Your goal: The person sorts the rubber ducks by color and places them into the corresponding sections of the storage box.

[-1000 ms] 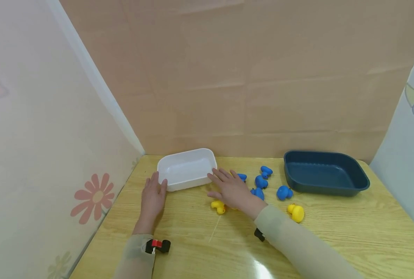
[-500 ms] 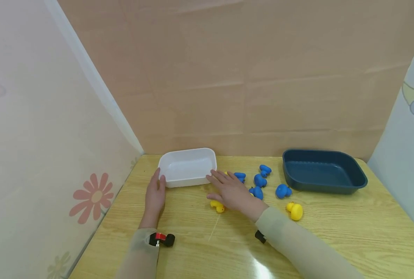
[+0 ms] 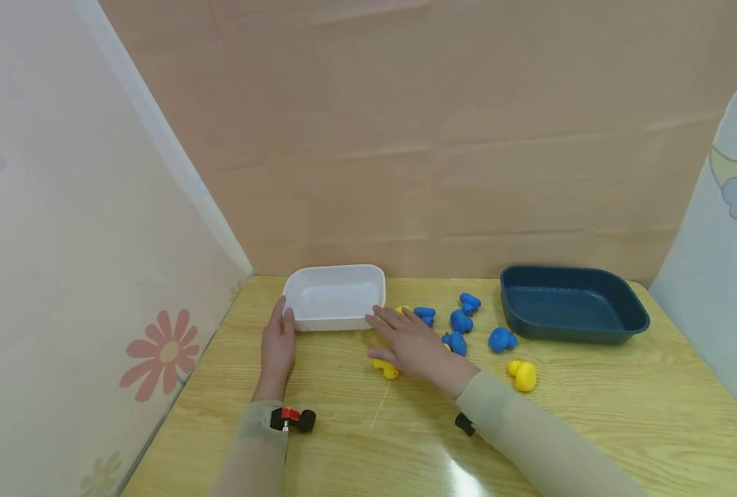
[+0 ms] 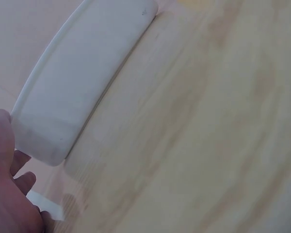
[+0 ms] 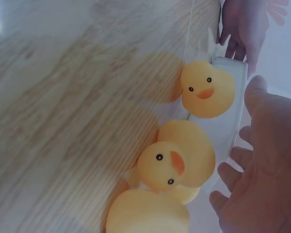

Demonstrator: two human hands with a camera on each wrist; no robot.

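A white plastic tray (image 3: 334, 324) stands near the back wall on the left. My left hand (image 3: 278, 348) lies along its left front corner, fingers extended against the side and thumb at the front. At the right front corner, my right hand (image 3: 415, 348) reaches over with spread fingers, the fingertips right at the rim. Yellow rubber ducks sit beneath and beside the right hand; one duck (image 3: 387, 369) shows by the thumb. In the right wrist view, a duck (image 5: 206, 90) faces the camera in front of the tray, with a second duck (image 5: 177, 155) close by.
Several blue rubber ducks, including one blue duck (image 3: 500, 339), lie in a loose group right of my right hand. A lone yellow duck (image 3: 524, 376) lies nearer the front. The dark blue tray (image 3: 573, 334) stands at the back right of the wooden table (image 3: 623, 414).
The white tray has turned so its front side now runs nearly level with the back wall. My left hand moved slightly forward and right with it; the right hand stayed at its corner.
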